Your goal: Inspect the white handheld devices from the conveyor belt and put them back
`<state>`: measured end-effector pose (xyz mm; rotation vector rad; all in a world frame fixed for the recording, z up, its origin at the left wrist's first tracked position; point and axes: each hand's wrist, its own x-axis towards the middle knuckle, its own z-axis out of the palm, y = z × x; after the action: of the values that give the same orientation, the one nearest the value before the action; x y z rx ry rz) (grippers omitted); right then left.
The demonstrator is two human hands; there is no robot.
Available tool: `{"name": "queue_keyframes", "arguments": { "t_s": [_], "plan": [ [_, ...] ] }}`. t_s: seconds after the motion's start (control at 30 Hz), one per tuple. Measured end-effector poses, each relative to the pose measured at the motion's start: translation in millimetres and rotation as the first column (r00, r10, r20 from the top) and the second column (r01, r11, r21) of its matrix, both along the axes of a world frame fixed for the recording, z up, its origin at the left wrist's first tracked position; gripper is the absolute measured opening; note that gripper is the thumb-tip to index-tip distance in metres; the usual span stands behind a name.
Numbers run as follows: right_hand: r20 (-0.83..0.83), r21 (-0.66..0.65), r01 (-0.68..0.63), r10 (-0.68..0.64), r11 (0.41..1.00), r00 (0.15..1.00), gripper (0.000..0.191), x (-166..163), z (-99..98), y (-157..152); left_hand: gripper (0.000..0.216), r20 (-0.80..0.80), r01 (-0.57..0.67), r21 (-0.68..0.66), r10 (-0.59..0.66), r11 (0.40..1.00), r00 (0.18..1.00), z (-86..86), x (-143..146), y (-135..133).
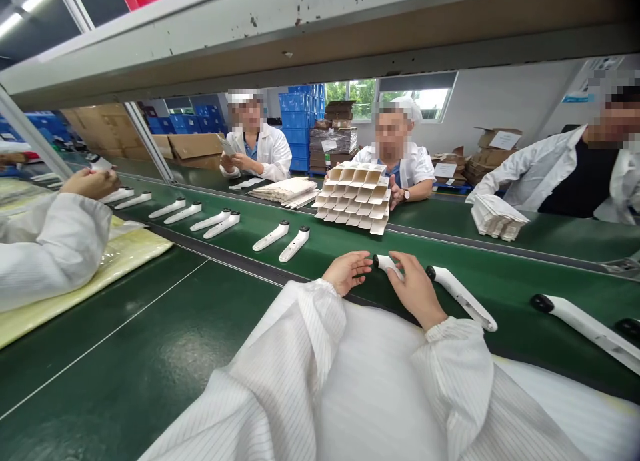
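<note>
A white handheld device with a black end (386,263) is at the green conveyor belt in front of me. My right hand (416,289) has its thumb and fingers around the body of this device, hiding its lower part. To the left of the black end, my left hand (349,271) is held open, its fingers curved and apart, with nothing in it. Just right of my right hand lies another white device (465,297) of the same shape. A further white device (590,327) lies farther right.
Several similar white devices (270,236) lie along the belt (330,247) to the left. Across it, a person holds a stack of open white boxes (353,197). Flat cartons (285,191) and folded boxes (497,215) lie nearby. A co-worker's hand (90,181) is at left. A shelf beam (300,31) crosses overhead.
</note>
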<state>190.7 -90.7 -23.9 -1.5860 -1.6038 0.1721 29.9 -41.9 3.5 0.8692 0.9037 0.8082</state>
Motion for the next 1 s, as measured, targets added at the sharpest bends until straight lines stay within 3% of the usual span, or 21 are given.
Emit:
{"name": "queue_keyframes", "arguments": {
  "t_s": [0.07, 0.13, 0.17, 0.23, 0.3, 0.37, 0.43, 0.47, 0.5, 0.57, 0.63, 0.67, 0.73, 0.77, 0.9, 1.0],
  "plan": [
    [-0.005, 0.07, -0.092, 0.092, 0.993, 0.996, 0.03, -8.2, 6.2, -5.9, 0.023, -0.151, 0.014, 0.144, 0.008, 0.989, 0.988, -0.1, -8.8, 7.8],
    [0.002, 0.058, -0.196, 0.196, 0.979, 0.981, 0.027, -15.2, 9.6, -11.0, 0.024, -0.435, 0.023, 0.384, 0.159, 0.923, 0.886, -0.5, -23.9, 18.0],
    [0.005, 0.029, -0.247, 0.247, 0.968, 0.969, 0.026, -18.0, 10.0, -12.9, 0.027, -0.569, 0.041, 0.505, 0.297, 0.862, 0.767, -1.1, -33.4, 23.3],
    [0.011, -0.042, -0.332, 0.333, 0.942, 0.943, 0.025, -21.8, 8.8, -15.4, 0.04, -0.707, 0.099, 0.651, 0.553, 0.753, 0.442, -3.0, -53.5, 33.6],
    [0.023, -0.089, -0.374, 0.378, 0.923, 0.926, 0.024, -23.7, 6.7, -16.5, 0.048, -0.757, 0.105, 0.648, 0.624, 0.754, 0.193, -6.0, -70.7, 42.3],
    [0.023, -0.105, -0.385, 0.389, 0.917, 0.921, 0.024, -24.3, 5.5, -16.9, 0.044, -0.819, 0.086, 0.572, 0.563, 0.816, 0.108, -9.2, -80.8, 49.1],
    [-0.004, -0.108, -0.389, 0.391, 0.915, 0.921, 0.024, -24.2, 5.7, -17.2, 0.041, -0.845, 0.065, 0.527, 0.514, 0.847, 0.147, -11.0, -83.2, 53.3],
    [-0.02, -0.11, -0.388, 0.388, 0.915, 0.921, 0.024, -24.0, 6.3, -17.3, 0.041, -0.835, 0.035, 0.525, 0.506, 0.851, 0.218, -10.9, -82.2, 54.1],
    [-0.037, -0.114, -0.386, 0.385, 0.915, 0.922, 0.025, -23.9, 7.0, -17.4, 0.042, -0.802, -0.025, 0.524, 0.503, 0.851, 0.324, -10.2, -80.2, 54.0],
    [-0.085, -0.124, -0.375, 0.367, 0.919, 0.926, 0.025, -23.7, 8.3, -17.2, 0.039, -0.628, -0.194, 0.439, 0.454, 0.877, 0.632, -6.6, -74.1, 50.5],
    [-0.173, -0.136, -0.357, 0.333, 0.924, 0.927, 0.026, -23.2, 9.0, -16.1, 0.03, -0.27, -0.245, 0.205, 0.295, 0.948, 0.917, -1.8, -65.4, 43.2],
    [-0.232, -0.138, -0.348, 0.311, 0.927, 0.922, 0.026, -22.6, 9.0, -15.2, 0.028, -0.063, -0.203, 0.087, 0.209, 0.975, 0.976, 0.6, -59.9, 38.4],
    [-0.355, -0.124, -0.333, 0.272, 0.935, 0.894, 0.027, -21.0, 9.0, -12.7, 0.029, 0.241, -0.082, -0.06, 0.094, 0.995, 0.966, 4.4, -46.7, 27.8],
    [-0.409, -0.108, -0.326, 0.257, 0.939, 0.875, 0.028, -20.0, 9.0, -11.4, 0.03, 0.314, -0.038, -0.092, 0.065, 0.995, 0.947, 5.7, -39.2, 22.4],
    [-0.547, -0.052, -0.281, 0.208, 0.958, 0.811, 0.031, -15.8, 8.8, -6.3, 0.037, 0.341, 0.061, -0.125, -0.015, 0.99, 0.94, 7.2, -11.0, 4.6],
    [-0.595, -0.04, -0.25, 0.178, 0.967, 0.783, 0.033, -14.2, 6.4, -3.7, 0.041, 0.321, 0.07, -0.145, -0.02, 0.987, 0.947, 6.5, 2.3, -3.4]
  ]
}}
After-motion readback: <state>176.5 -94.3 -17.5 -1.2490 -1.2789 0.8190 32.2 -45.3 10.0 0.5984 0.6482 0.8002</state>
